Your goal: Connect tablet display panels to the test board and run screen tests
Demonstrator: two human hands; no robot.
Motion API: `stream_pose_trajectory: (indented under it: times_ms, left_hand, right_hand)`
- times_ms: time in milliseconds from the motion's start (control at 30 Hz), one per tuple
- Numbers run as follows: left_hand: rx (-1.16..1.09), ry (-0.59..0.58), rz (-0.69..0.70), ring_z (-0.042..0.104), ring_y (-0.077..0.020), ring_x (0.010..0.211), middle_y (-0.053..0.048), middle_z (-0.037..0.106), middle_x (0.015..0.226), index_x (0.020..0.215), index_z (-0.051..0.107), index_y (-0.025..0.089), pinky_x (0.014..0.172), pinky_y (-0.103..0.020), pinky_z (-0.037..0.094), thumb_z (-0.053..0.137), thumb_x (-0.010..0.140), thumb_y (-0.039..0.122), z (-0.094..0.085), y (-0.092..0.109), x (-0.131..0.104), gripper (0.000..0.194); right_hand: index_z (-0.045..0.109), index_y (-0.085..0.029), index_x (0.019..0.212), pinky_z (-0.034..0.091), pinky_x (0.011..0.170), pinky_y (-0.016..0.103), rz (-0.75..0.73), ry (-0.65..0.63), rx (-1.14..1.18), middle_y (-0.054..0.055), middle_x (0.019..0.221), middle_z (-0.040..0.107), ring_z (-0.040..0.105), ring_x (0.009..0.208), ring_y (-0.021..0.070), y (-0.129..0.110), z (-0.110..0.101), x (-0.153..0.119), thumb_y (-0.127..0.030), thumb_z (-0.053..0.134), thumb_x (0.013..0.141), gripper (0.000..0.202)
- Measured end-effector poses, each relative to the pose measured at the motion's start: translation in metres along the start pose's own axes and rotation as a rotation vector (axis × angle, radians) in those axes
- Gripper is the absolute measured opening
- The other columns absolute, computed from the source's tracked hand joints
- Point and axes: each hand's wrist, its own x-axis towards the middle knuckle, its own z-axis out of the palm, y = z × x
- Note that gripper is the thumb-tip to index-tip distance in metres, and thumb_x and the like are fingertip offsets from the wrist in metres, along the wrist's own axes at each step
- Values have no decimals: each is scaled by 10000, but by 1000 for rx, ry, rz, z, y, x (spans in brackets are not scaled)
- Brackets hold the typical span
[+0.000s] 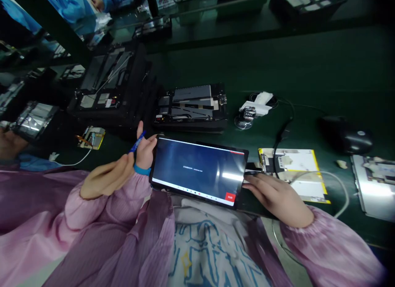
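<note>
A lit tablet screen (197, 170) with a dark blue display and a red box in its corner is tilted in front of my body. My left hand (145, 152), with a blue band at the wrist, grips its left edge. At the right edge, my right hand (271, 194) has its fingers together against the screen's side; its thumb is hidden. A dark strip (253, 167) runs from that side toward a white, yellow-edged battery with a circuit board (296, 172). Beside my left hand, a co-worker's hand (108, 176) reaches in near a blue pen (137, 142).
Opened tablet housings (191, 104) are stacked behind the screen, with a taller stack (105, 81) to the left. A small circular device (245, 117), a black mouse-like device (347, 135) and a silver panel (376, 188) lie rightward. A white cable (342, 184) loops by my right arm.
</note>
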Motion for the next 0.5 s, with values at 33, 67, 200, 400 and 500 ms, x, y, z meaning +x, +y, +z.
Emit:
stream_pose_trajectory:
  times_ms: [33,67,200,400,500]
  left_hand:
    - [-70,-23,-17,682,-235,977,-31,707,907,1477,215,240,829,-357,552,677,805,314,9,-5,5,819]
    - [-131,-56,-47,689,-228,941,-28,715,914,1491,166,255,820,-350,547,716,772,337,16,-9,9,910]
    - [-186,-62,-64,697,-187,797,-34,725,898,1381,392,245,727,-299,543,775,702,369,18,-7,16,789]
    - [-175,-31,-55,692,-195,726,-20,696,766,995,574,203,643,-278,544,812,637,330,16,-5,21,448]
    - [-175,-21,-49,689,-201,738,-10,668,726,957,549,205,650,-284,549,814,628,323,19,-5,22,439]
  right_hand:
    - [573,-147,1007,491,596,274,4,-1,5,56,750,650,610,634,157,0,0,0,-209,502,946,113]
    - [580,-151,1009,487,588,273,10,-7,11,51,741,650,607,623,154,1,1,0,-211,498,948,118]
    - [619,-162,991,467,550,266,18,-35,7,35,701,644,596,579,140,2,0,-1,-230,466,961,170]
    - [646,-182,993,481,569,262,18,-98,4,38,731,672,607,593,132,5,-4,0,-257,431,978,228]
    - [643,-174,1013,488,583,267,37,-86,25,47,754,681,624,624,145,6,-5,0,-249,451,968,211]
